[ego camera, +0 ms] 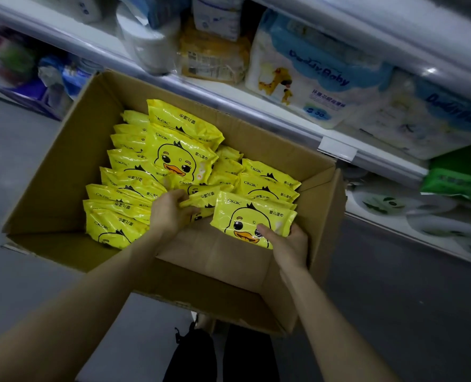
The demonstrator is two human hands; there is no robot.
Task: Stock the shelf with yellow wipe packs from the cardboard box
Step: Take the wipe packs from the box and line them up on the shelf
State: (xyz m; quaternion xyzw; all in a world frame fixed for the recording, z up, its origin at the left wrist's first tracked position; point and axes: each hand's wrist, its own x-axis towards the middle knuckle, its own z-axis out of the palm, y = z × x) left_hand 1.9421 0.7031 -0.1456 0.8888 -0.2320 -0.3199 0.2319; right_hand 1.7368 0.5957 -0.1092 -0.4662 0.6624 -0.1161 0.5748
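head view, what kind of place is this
Most likely a shop aisle, probably baby goods: a shelf with a price tag holder on its edge, diaper packs on it, and a cardboard box of yellow wipe packs in front.

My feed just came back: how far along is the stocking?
Done: the box shows bare cardboard at its near end, and yellowish packs sit on the shelf, too blurred to identify. In hand: the right hand grips one duck pack, and the left hand grips a second pack, both inside the box. Left: rows of packs fill most of the box.
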